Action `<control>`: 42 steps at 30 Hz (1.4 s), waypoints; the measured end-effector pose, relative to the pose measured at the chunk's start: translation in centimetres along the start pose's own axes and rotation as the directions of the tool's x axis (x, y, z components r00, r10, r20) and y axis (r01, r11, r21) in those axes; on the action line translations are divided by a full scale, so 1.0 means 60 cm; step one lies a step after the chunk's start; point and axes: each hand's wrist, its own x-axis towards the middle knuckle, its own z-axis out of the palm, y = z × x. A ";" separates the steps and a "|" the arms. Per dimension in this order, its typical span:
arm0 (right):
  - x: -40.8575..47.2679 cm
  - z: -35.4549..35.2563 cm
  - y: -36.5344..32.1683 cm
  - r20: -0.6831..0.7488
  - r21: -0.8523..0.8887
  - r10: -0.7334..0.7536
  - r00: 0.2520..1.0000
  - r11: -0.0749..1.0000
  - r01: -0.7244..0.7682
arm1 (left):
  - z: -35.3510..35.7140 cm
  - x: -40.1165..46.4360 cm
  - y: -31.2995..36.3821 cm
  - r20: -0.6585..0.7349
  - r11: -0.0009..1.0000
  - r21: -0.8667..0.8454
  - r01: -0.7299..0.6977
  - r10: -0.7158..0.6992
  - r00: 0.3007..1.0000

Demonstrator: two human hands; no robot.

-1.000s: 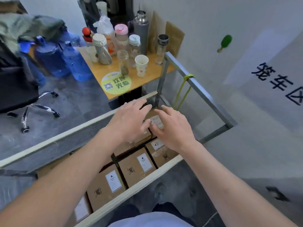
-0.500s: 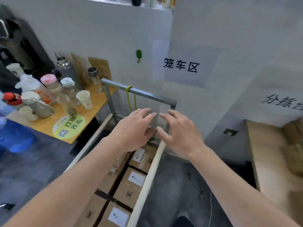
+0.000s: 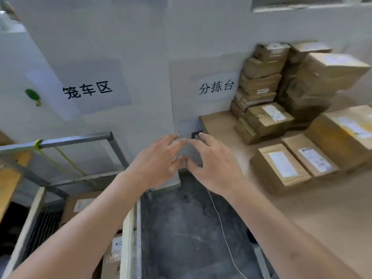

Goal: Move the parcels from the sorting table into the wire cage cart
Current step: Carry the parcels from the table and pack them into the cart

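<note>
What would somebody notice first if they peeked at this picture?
Probably the two bare hands in the middle, the left hand and right hand, fingers spread and holding nothing, in front of the grey wall. Next, the big pile of brown parcels stacked on the sorting table at the right. At the lower left sits the wire cage cart with a few boxes already inside.

Your left hand (image 3: 159,164) and right hand (image 3: 213,168) hang empty in mid-air, fingers loosely spread, thumbs almost touching, over the dark grey floor (image 3: 191,228). To your right, brown cardboard parcels with white labels (image 3: 279,168) lie and stack on the pale wooden sorting table (image 3: 322,208). To your left, the grey metal-framed wire cage cart (image 3: 112,146) holds more brown boxes (image 3: 80,206).
</note>
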 end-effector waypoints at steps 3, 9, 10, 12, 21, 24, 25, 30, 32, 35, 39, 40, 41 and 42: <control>-0.044 -0.029 0.077 -0.030 -0.018 0.083 0.996 0.996 -0.083 | 0.033 0.043 0.076 0.020 0.996 -0.019 -0.088 0.089 0.996; -0.111 -0.067 0.213 -0.066 -0.011 0.218 0.974 0.976 -0.219 | 0.101 0.122 0.212 0.030 0.972 -0.041 -0.230 0.231 0.972; -0.119 -0.074 0.234 -0.068 -0.009 0.239 0.969 0.971 -0.240 | 0.109 0.134 0.232 0.033 0.967 -0.046 -0.250 0.252 0.967; -0.131 -0.088 0.272 -0.084 0.007 0.281 0.956 0.959 -0.282 | 0.124 0.163 0.267 0.048 0.957 -0.052 -0.286 0.289 0.956; -0.112 -0.137 0.444 -0.143 0.039 0.486 0.862 0.873 -0.486 | 0.177 0.331 0.387 0.097 0.891 -0.061 -0.450 0.454 0.886; -0.086 -0.142 0.507 -0.144 0.055 0.561 0.815 0.827 -0.560 | 0.199 0.409 0.425 0.111 0.852 -0.064 -0.520 0.524 0.844; -0.076 -0.143 0.529 -0.150 0.064 0.590 0.793 0.806 -0.588 | 0.208 0.437 0.438 0.118 0.836 -0.069 -0.544 0.548 0.828; -0.019 -0.153 0.633 -0.160 0.106 0.722 0.673 0.690 -0.716 | 0.247 0.575 0.500 0.131 0.771 -0.087 -0.631 0.637 0.760; 0.001 -0.155 0.672 -0.167 0.136 0.766 0.621 0.641 -0.755 | 0.259 0.622 0.525 0.147 0.740 -0.094 -0.666 0.672 0.726; 0.021 -0.158 0.731 -0.192 0.210 0.826 0.530 0.562 -0.800 | 0.280 0.682 0.560 0.195 0.699 -0.100 -0.708 0.712 0.675; 0.032 -0.162 0.803 -0.228 0.269 0.880 0.417 0.468 -0.841 | 0.315 0.744 0.607 0.238 0.677 -0.103 -0.729 0.728 0.643; 0.034 -0.163 0.818 -0.223 0.272 0.894 0.390 0.441 -0.855 | 0.323 0.756 0.619 0.250 0.673 -0.109 -0.732 0.731 0.635; 0.037 -0.164 0.831 -0.216 0.273 0.907 0.361 0.411 -0.870 | 0.330 0.766 0.631 0.261 0.666 -0.118 -0.737 0.737 0.624; 0.039 -0.165 0.843 -0.213 0.272 0.918 0.333 0.383 -0.883 | 0.336 0.775 0.642 0.266 0.656 -0.122 -0.745 0.745 0.612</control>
